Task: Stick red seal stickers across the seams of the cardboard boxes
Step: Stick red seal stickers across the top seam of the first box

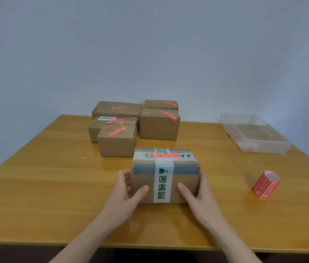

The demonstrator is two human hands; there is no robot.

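Taped cardboard box [166, 175] near the front edge of the tabletop [55, 177], gripped at its two ends by the left hand [127, 192] and right hand [199, 192], thumbs on its near face. A red seal sticker [164, 155] lies across its top seam. Behind the box, five sealed boxes [130, 124]; right of it, bare wood, then the sticker roll [265, 184]; far right behind, a clear tray [254, 132] at the tabletop's edge.

Taped box [166, 175] w/ red seal sticker [164, 155] on top (near edge), five sealed boxes [158, 124] behind, sticker roll [265, 184] right
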